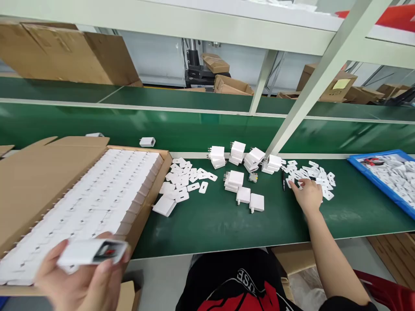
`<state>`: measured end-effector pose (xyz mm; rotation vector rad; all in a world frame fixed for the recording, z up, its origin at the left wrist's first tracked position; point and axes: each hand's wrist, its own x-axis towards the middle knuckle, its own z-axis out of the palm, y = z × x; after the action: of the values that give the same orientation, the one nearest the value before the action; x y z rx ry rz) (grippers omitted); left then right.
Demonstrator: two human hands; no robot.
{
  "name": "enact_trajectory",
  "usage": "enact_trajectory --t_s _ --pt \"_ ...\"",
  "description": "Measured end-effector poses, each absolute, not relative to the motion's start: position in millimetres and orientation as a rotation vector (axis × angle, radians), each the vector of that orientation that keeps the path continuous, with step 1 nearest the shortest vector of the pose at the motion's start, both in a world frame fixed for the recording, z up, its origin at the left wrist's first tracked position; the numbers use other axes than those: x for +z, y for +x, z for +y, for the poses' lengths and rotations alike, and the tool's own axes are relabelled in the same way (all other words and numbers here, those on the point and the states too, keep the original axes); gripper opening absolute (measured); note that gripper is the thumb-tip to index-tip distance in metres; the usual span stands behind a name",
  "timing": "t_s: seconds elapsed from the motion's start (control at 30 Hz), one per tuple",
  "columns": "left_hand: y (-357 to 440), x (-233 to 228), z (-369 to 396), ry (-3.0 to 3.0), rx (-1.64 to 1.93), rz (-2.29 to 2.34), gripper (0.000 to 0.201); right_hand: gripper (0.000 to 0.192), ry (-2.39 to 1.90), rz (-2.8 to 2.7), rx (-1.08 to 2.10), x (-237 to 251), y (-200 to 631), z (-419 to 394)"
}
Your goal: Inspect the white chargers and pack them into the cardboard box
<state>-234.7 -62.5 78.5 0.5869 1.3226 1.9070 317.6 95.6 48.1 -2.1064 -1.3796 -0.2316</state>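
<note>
Left hand (81, 276), lower left of frame, pinches a white charger shell (92, 252) open end up, over the cardboard box (39, 172) of packed chargers. Right hand (308, 194), right of centre, fingers curled down onto the small white cover plates (311, 175) scattered within reach; grip unclear.

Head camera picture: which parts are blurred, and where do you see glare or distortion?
In the head view, the left hand and the white charger it holds are blurred, close to the lens; the right hand on the small white covers is sharper. Soft light reflections lie on the green conveyor belt. The slanted frame post and shelf edges look bent by the wide lens.
</note>
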Motion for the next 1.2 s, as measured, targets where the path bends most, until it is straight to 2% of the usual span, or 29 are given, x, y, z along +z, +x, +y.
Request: enact_trajectory --t_s 0.07,0.17,0.3,0.47,0.57,0.63,0.73,0.8,0.93,1.2 --pt "-206 76 -54 0.646 1.905 1.247 0.067 0.046 -2.151 -1.352 -0.154 45 326 102" --pt "-159 69 -38 0.558 1.630 1.115 0.050 0.042 -2.157 -1.357 -0.010 44 332 111" --pt "-105 63 -24 0.471 1.317 0.983 0.046 0.043 -2.105 -1.371 0.115 47 334 114" --pt "-67 67 -18 0.350 1.079 0.769 0.041 0.043 -1.931 -1.344 0.104 65 308 82" --pt "-59 67 -16 0.258 0.941 0.670 0.036 0.024 -1.511 -1.513 0.237 82 264 50" --pt "-54 65 -14 0.226 0.893 0.654 0.042 0.007 -1.280 -1.736 0.307 92 231 31" --pt "-48 63 -14 0.221 0.844 0.650 0.052 0.017 -0.924 -2.062 0.274 100 192 14" --pt "-45 63 -15 0.232 0.832 0.645 0.049 0.022 -0.778 -2.195 0.242 100 177 9" --pt "-45 63 -14 0.236 0.803 0.597 0.039 0.027 -0.715 -2.312 0.183 95 166 6" --pt "-48 66 -12 0.274 0.777 0.588 0.041 0.024 -0.658 -2.369 0.176 89 166 9"
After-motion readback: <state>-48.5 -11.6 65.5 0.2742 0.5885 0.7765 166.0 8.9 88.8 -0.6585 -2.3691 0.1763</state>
